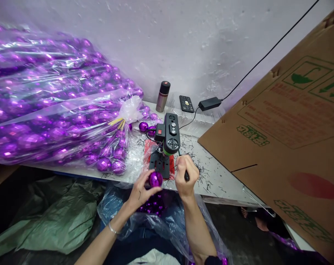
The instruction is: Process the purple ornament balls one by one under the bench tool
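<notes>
A shiny purple ball is pinched between the fingers and thumb of my left hand, at the table's front edge. Just behind it stands a small black machine on a black slotted base plate, with a red sheet under it. My right hand is closed in a fist around the machine's lever, to the right of the base. Below my hands, an open clear plastic bag holds purple balls.
A large clear bag of purple balls fills the left. A bottle, a phone and a power adapter stand or lie by the wall. A big cardboard box leans at the right. Dark bits litter the table.
</notes>
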`<act>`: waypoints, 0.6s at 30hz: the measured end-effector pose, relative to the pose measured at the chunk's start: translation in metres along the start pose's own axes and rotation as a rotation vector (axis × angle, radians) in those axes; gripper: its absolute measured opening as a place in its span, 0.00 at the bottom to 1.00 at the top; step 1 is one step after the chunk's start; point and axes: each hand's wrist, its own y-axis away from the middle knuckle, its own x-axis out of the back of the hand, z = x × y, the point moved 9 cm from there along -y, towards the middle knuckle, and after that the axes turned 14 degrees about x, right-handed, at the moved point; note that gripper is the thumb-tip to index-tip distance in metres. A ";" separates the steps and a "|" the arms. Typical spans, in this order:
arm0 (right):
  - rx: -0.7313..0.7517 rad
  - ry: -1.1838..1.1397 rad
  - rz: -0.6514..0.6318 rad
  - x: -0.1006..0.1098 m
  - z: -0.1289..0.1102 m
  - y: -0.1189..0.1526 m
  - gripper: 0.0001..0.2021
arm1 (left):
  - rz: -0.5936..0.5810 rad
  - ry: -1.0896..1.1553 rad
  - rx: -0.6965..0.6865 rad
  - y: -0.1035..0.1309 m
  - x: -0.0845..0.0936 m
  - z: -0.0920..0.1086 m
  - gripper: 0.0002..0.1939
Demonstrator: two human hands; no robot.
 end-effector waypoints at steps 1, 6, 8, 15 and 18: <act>0.003 -0.003 0.005 0.000 0.000 0.000 0.16 | -0.081 -0.024 0.017 0.014 -0.008 -0.008 0.34; 0.038 -0.011 0.019 -0.001 -0.002 0.002 0.15 | -0.256 -0.177 0.365 0.057 -0.044 -0.093 0.34; 0.056 -0.005 0.017 -0.001 -0.003 0.003 0.14 | -0.254 -0.229 0.557 0.064 -0.050 -0.130 0.38; 0.075 0.013 -0.014 -0.002 -0.004 0.004 0.15 | -0.828 -0.244 0.511 0.104 -0.075 -0.137 0.38; 0.079 0.019 -0.014 -0.002 -0.005 0.005 0.15 | -0.945 -0.252 0.287 0.104 -0.056 -0.092 0.34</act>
